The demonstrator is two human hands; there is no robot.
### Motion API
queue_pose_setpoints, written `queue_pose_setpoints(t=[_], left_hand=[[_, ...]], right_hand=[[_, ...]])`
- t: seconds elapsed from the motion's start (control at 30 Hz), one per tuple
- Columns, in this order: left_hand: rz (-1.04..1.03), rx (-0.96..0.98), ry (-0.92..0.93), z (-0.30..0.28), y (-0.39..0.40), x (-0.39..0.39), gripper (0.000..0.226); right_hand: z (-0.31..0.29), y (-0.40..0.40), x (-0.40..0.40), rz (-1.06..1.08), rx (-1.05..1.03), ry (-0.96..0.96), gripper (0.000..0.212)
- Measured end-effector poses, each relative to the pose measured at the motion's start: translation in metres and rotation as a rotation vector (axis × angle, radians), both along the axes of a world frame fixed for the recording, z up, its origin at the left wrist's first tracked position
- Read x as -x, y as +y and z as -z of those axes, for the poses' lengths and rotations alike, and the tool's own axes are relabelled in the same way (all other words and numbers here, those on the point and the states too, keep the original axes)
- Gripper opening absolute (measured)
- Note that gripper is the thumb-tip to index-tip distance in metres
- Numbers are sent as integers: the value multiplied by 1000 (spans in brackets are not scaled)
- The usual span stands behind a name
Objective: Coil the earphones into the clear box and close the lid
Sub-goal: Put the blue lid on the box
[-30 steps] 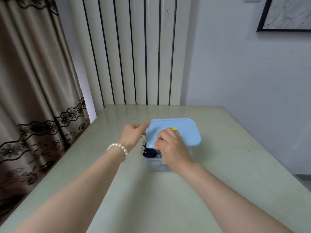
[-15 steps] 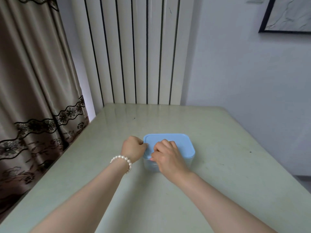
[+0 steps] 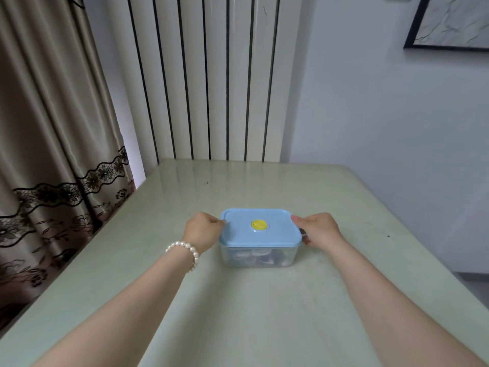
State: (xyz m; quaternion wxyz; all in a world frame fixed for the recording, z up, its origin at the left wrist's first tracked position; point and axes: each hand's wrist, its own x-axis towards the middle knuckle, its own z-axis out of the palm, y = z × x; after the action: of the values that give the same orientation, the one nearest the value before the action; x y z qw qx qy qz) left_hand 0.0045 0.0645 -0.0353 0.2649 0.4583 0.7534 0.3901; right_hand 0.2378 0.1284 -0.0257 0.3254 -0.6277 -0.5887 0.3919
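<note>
Earphones (image 3: 260, 256) lie inside the clear box (image 3: 258, 256), visible only as blurred pale and dark shapes through its front wall; their coiling cannot be made out.

Head view: the clear box stands on the table (image 3: 264, 313), toward the middle of the tabletop. The blue lid (image 3: 260, 230) sits flat on top of the box and covers the opening; a round yellow knob (image 3: 259, 225) is at the lid's centre.

The left hand (image 3: 202, 230) is at the left end of the box, fingers curled, with the fingertips touching the left edge of the lid. A pearl bracelet (image 3: 185, 250) circles the left wrist, just beside the box's near-left corner.

The right hand (image 3: 317, 229) is at the right end of the box, fingers curled around the right edge of the lid, the thumb on the far-right corner. The box lies directly between the two hands.

A brown curtain (image 3: 53, 128) hangs to the left of the table.
</note>
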Motion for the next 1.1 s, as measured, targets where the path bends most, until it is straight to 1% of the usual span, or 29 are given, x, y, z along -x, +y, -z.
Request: queue_pose_setpoints(t=[0.07, 0.13, 0.2, 0.33, 0.43, 0.5, 0.53, 0.57, 0.63, 0.7, 0.73, 0.8, 0.87, 0.93, 1.03, 1.1], left_hand=[[6, 20, -102, -2, 0, 2, 15], [11, 47, -185, -5, -2, 3, 12], [7, 72, -219, -8, -4, 2, 9], [-36, 90, -189, -10, -2, -1, 10], [-76, 79, -161, -8, 2, -2, 10], [-104, 48, -125, -5, 2, -3, 12], [-100, 11, -86, -3, 1, -5, 8], [-81, -30, -19, -2, -1, -8, 7], [10, -87, 193, 3, -5, -14, 41], [217, -38, 529, 0, -6, -21, 69], [327, 11, 673, -4, -6, -24, 77], [492, 126, 844, -12, 0, -27, 84], [583, 245, 927, -16, 6, -29, 84], [631, 341, 998, -20, 11, -32, 81], [660, 424, 1105, -24, 17, -35, 78], [671, 453, 1125, -25, 20, -35, 77]], right_hand=[[1, -7, -3, -9, 92, 118, 18], [3, -9, -4, -21, 130, 155, 13], [3, -9, -2, -11, 134, 152, 12], [4, -4, 2, 19, 134, 105, 12], [5, -3, 4, 42, 132, 98, 12], [7, -4, 5, 66, 111, 86, 16], [9, -5, 6, 72, 83, 62, 20], [10, -5, 8, 64, 38, -2, 25], [10, -7, 14, -34, -80, -270, 42], [6, -11, 23, -235, -219, -545, 63], [3, -12, 27, -336, -270, -660, 73], [-4, -12, 31, -497, -312, -856, 85], [-8, -9, 32, -617, -279, -986, 90], [-12, -6, 34, -692, -221, -1058, 90], [-16, -4, 39, -741, -147, -1137, 88], [-17, -2, 40, -739, -118, -1151, 87]])
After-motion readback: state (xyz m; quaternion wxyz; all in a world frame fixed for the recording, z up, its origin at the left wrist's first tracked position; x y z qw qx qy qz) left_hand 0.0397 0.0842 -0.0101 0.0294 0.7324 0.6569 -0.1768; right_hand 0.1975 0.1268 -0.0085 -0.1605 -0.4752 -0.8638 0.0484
